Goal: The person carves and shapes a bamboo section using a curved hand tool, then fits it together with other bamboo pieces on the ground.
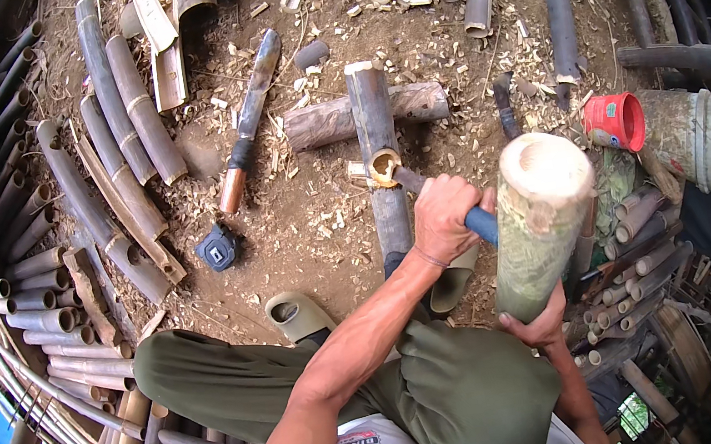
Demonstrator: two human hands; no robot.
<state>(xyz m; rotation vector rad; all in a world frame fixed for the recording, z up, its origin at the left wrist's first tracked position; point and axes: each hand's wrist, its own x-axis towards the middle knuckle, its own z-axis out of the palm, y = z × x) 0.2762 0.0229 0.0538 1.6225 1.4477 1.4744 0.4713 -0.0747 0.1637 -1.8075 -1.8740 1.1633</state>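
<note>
Just above the bamboo pole (378, 140), the left hand (445, 218) clasps a blue-handled chisel (424, 189) set into its notch, while the right hand (536, 324) grips a bamboo mallet (539, 222) upright beside it.

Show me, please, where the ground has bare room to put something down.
Bare dirt lies between the machete, the tape measure and the upright bamboo piece. Crowded: the bamboo rows at left, the cut tubes at right near the red cup.
</note>
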